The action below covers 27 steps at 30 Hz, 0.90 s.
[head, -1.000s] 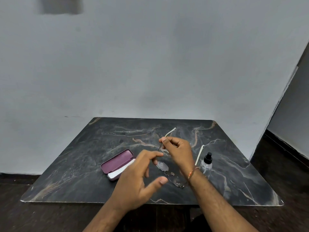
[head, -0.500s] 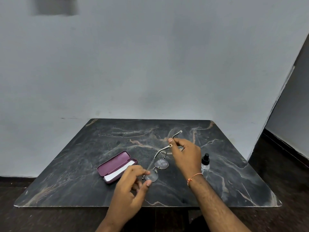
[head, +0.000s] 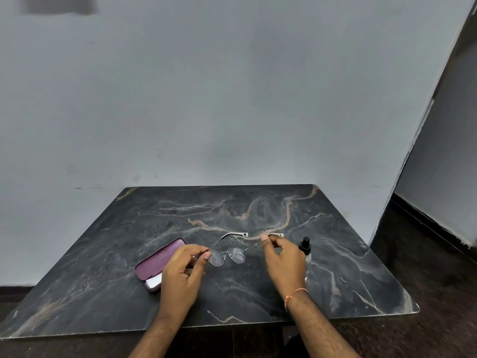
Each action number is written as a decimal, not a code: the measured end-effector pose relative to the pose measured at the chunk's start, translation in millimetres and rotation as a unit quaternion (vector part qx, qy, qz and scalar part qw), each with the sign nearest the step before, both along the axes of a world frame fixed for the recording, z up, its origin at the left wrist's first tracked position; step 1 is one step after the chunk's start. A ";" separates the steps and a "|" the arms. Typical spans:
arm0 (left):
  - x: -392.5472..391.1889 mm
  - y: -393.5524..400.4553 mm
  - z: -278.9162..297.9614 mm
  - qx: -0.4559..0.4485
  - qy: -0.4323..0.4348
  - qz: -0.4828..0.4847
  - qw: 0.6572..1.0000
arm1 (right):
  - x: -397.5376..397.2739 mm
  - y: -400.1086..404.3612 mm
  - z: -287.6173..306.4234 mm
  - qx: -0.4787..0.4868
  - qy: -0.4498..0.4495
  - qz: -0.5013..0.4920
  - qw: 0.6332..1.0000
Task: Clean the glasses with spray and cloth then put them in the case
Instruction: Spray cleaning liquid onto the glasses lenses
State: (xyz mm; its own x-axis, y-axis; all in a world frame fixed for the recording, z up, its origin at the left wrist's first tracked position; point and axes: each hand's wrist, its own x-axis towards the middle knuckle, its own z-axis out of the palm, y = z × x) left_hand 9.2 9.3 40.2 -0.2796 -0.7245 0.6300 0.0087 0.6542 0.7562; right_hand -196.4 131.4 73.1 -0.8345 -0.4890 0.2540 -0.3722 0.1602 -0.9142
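Observation:
Thin-framed glasses (head: 228, 255) hang between my hands just above the dark marble table (head: 129, 254), both arms unfolded and pointing away from me. My left hand (head: 184, 271) pinches the frame at the left lens corner. My right hand (head: 282, 262) pinches the right arm near its tip. The right lens looks speckled with droplets. A maroon case (head: 158, 262) lies open left of my left hand, with a white cloth (head: 153, 282) in its near end. A small clear spray bottle (head: 305, 250) with a black cap stands just behind my right hand, partly hidden.
The table's back edge meets a plain grey wall (head: 232, 112). A dark floor (head: 426, 254) runs along the right side and below the front edge. Bare tabletop spreads at the back and far right.
My hands have spread apart and turned the glasses so both arms point away. My left hand moved from the lens edge to the left frame corner. The camera tilted slightly.

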 end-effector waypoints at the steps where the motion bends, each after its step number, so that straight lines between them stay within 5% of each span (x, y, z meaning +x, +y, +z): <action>1: -5.0 -3.5 -0.4 -0.002 0.000 -0.006 1.000 | 0.3 3.6 -2.7 -0.005 -0.022 0.013 1.000; 5: -23.4 -18.2 -5.2 -0.009 -0.005 -0.011 1.000 | 9.7 27.2 -13.0 -0.014 -0.036 0.031 0.999; 10: -31.1 -20.3 -11.5 -0.033 -0.010 -0.021 0.999 | 11.3 76.3 -25.8 -0.036 0.189 -0.087 0.977; 16: -34.6 -24.3 -22.1 -0.017 -0.016 -0.008 1.000 | -21.5 84.2 -23.5 0.073 0.123 -0.074 0.987; 22: -37.3 -19.9 -19.1 -0.019 -0.012 -0.018 1.000 | -34.9 76.7 -30.8 0.125 0.163 -0.058 0.977; 27: -35.9 -22.3 -24.3 -0.007 -0.023 -0.009 1.000 | -25.8 72.2 -34.7 0.043 0.121 0.025 0.991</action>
State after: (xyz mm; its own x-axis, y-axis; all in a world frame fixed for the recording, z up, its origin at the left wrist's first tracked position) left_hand -26.7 -12.9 16.0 -0.3206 -0.7111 0.6258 -0.0143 0.6642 0.7474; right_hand -222.3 203.6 38.4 -0.7276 -0.5573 0.4001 -0.5892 0.2089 -0.7805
